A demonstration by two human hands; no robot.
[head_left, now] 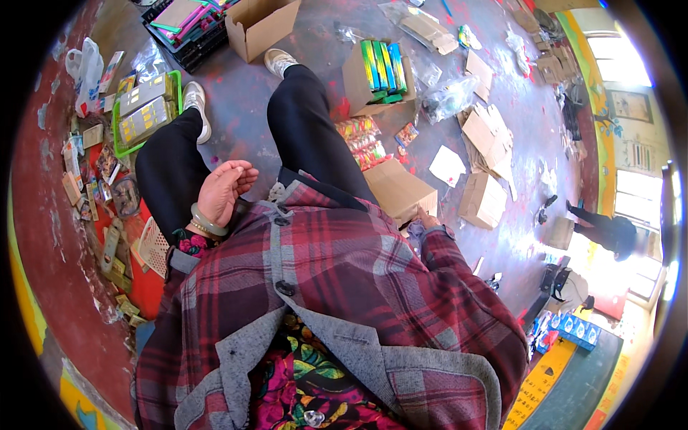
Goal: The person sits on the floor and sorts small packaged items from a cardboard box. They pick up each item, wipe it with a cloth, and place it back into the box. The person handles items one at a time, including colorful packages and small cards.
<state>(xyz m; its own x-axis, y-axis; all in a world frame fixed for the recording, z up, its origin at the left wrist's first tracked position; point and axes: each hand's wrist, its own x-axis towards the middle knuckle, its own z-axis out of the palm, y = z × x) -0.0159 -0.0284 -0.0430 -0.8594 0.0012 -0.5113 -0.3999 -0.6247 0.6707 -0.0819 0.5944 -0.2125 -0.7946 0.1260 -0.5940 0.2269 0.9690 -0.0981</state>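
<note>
My left hand [226,190], with a pale bangle at the wrist, hangs in front of my left thigh. Its fingers are loosely curved and hold nothing that I can see. On the other side, my right hand [429,219] is closed at the near corner of a brown cardboard box [398,188] beside my right thigh. My jacket covers part of this box, and some of the right fingers are hidden. A greyish-purple cloth-like piece [415,231] shows by that hand. Red and yellow small packets [362,143] lie just beyond the box.
An open carton [356,87] with green, yellow and blue packs stands ahead. Flattened cardboard [489,136] and clear plastic [450,100] litter the right. At left are a green basket [117,136] and loose goods; a black crate [190,54] and an open box [259,29] stand farther ahead.
</note>
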